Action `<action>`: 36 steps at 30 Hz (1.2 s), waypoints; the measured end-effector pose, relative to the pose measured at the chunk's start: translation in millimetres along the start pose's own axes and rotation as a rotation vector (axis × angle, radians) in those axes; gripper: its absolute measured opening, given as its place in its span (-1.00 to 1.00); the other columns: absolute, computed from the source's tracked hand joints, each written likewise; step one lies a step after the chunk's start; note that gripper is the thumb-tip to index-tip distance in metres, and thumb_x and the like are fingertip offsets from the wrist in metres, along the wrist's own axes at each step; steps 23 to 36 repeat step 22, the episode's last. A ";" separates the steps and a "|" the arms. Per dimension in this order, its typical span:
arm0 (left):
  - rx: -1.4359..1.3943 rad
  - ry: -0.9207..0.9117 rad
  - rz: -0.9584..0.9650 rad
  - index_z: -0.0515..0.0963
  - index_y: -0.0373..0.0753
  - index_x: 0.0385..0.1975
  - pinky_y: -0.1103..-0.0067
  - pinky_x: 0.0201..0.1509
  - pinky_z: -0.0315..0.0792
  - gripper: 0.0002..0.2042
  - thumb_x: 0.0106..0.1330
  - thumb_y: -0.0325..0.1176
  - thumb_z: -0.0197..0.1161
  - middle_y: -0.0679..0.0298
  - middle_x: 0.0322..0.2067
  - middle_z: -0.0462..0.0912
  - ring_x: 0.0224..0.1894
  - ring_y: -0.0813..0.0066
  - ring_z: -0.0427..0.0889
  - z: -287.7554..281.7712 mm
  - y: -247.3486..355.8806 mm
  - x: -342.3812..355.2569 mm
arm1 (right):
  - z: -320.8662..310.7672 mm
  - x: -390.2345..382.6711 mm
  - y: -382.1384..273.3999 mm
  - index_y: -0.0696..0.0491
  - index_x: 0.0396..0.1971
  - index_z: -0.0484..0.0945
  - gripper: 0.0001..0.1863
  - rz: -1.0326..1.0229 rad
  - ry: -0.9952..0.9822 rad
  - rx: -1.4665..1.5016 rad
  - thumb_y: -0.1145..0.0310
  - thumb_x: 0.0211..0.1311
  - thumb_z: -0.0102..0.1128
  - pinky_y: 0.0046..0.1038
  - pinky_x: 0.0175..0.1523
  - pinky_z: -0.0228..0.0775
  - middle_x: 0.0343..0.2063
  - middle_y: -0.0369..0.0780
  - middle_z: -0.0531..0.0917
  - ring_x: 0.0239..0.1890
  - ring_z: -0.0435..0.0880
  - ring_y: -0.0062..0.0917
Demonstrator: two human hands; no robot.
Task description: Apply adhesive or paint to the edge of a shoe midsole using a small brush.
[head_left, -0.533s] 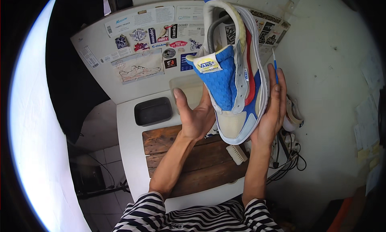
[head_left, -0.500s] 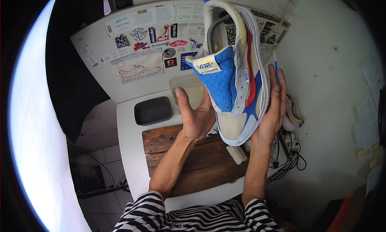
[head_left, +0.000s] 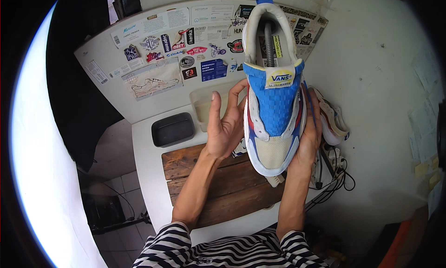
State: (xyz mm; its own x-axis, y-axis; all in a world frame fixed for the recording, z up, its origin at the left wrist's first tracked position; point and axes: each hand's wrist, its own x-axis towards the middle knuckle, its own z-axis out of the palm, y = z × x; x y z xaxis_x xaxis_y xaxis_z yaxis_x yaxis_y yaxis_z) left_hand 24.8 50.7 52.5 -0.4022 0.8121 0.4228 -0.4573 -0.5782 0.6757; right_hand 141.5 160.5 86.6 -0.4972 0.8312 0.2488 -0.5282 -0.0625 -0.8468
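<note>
Biggest thing in view is the white surface [head_left: 148,175], running up to a sticker-covered panel [head_left: 153,59] at its back, with a wooden board [head_left: 204,184] lying across its middle. On the surface behind the board sit a pale see-through tub [head_left: 204,105] and, just to its left, a dark tray [head_left: 173,129]; off to the right a second shoe [head_left: 332,122] lies on its side by a tangle of cables [head_left: 337,175]. Held up above all that, well clear of the board, is the sneaker [head_left: 274,110], toe toward the person, top facing the camera: blue woven upper, cream toe, white sole edge, no laces, a grey post standing in its opening. The right hand [head_left: 310,138] is cupped along its right side, fingers wrapped round behind, bearing the load. The left hand [head_left: 226,126] stands open, fingers spread and upright, only the fingertips meeting the sneaker's left edge. My read: it's light, an easy one-hand carry; the woven top and toe look soft and will give under a squeeze, while the sole rim and heel collar are the firm parts. Best purchase, I'd judge, is along the sole edges at midfoot, as now.
</note>
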 end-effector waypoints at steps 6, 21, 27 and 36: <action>-0.259 0.423 -0.037 0.30 -0.25 0.29 0.35 0.32 0.38 -0.47 0.53 0.02 -0.20 0.09 0.19 0.51 0.16 0.29 0.55 -14.6 -39.9 -3.5 | 3.6 -15.3 12.9 0.11 0.38 0.17 -0.48 0.016 -0.006 -0.026 0.25 0.53 -0.09 -0.38 0.42 0.22 0.35 -0.18 0.35 0.35 0.35 -0.42; -0.881 -0.213 0.146 0.12 -0.16 0.43 0.39 0.45 0.24 -0.44 0.54 -0.02 -0.12 0.16 0.32 0.33 0.31 0.29 0.38 -42.6 -51.7 -13.5 | -19.9 -43.1 -8.4 0.04 0.42 0.04 -0.45 -0.310 0.000 -0.114 0.35 0.51 -0.10 -0.08 0.41 0.23 0.41 -0.08 0.21 0.39 0.26 -0.15; -0.840 -0.178 0.162 0.12 -0.16 0.43 0.39 0.45 0.23 -0.43 0.54 -0.01 -0.12 0.15 0.34 0.31 0.32 0.31 0.37 -45.3 -51.4 -15.3 | -32.9 -44.5 -17.2 0.02 0.44 0.01 -0.41 -0.320 -0.007 -0.165 0.30 0.51 -0.07 -0.05 0.40 0.23 0.44 -0.09 0.16 0.40 0.24 -0.11; -0.840 -0.178 0.162 0.12 -0.16 0.43 0.39 0.45 0.23 -0.43 0.54 -0.01 -0.12 0.15 0.34 0.31 0.32 0.31 0.37 -45.3 -51.4 -15.3 | -32.9 -44.5 -17.2 0.02 0.44 0.01 -0.41 -0.320 -0.007 -0.165 0.30 0.51 -0.07 -0.05 0.40 0.23 0.44 -0.09 0.16 0.40 0.24 -0.11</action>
